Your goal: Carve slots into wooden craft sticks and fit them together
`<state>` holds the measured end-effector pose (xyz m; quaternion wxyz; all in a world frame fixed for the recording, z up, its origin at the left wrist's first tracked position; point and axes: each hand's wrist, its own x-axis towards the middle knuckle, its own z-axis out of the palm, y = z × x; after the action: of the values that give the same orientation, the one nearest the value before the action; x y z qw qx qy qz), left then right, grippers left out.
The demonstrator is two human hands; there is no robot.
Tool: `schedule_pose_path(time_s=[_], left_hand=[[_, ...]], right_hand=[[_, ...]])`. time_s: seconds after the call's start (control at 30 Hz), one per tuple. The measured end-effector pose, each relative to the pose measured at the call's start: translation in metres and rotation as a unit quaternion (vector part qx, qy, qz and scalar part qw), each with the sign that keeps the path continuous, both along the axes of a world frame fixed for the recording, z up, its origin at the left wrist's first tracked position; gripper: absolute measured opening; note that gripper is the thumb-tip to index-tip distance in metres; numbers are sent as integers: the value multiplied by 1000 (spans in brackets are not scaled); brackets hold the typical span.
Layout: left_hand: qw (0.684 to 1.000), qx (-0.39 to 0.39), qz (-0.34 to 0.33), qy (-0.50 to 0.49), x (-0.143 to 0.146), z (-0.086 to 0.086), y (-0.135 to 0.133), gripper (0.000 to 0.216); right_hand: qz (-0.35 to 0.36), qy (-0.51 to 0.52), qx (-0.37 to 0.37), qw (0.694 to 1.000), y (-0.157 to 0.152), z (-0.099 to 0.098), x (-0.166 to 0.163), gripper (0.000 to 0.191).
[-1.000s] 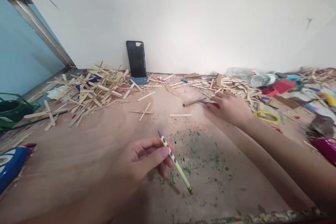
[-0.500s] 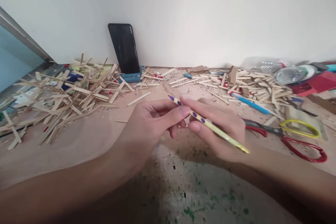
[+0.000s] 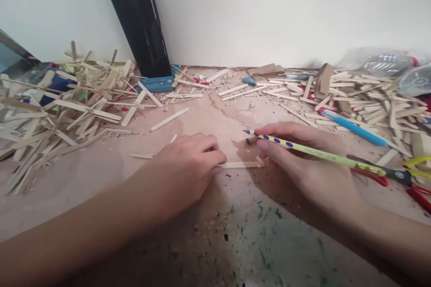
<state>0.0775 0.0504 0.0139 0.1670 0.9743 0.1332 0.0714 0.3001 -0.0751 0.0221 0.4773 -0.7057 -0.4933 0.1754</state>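
My right hand (image 3: 306,161) grips a pale yellow pencil (image 3: 323,152) with purple dots, its purple tip pointing left above the table. Under the right fingers lies the right end of a flat wooden craft stick (image 3: 242,165). My left hand (image 3: 190,168) is closed over the left end of that stick, knuckles up, its fingertips mostly hidden. A small dark brown piece (image 3: 249,141) shows beside my right fingertips; what it is I cannot make out. Another craft stick (image 3: 142,155) sticks out to the left of my left hand.
A heap of craft sticks (image 3: 84,107) covers the left side; another pile (image 3: 377,103) lies at the right. A black phone (image 3: 141,27) leans on a blue stand (image 3: 156,84). Scissors (image 3: 397,175), a blue pen-like tool (image 3: 357,130) and a plastic bottle (image 3: 380,62) lie right.
My hands were together around the pencil; now they are apart. The left has let go of the pencil and lowered onto the stick. The right has moved right with the pencil. The view has moved closer.
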Motion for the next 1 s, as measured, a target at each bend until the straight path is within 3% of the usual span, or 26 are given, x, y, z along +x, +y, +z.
schedule_pose_path(time_s=[0.17,0.6,0.77,1.0], left_hand=[[1000,17,-6,-14,-3,-4,1,39],[992,60,8,-111,-2,-12,0,34],[993,36,2,-114,-5,-20,-6,33],[987,67,-56,-134,-7,-20,-3,38]], right_hand=[[32,38,-46,998,-2,6,2,9],[91,32,-74,993,0,2,4,10],[102,-10,-51,993,1,3,2,9],[116,-3,-10,993,-3,-5,-1,11]])
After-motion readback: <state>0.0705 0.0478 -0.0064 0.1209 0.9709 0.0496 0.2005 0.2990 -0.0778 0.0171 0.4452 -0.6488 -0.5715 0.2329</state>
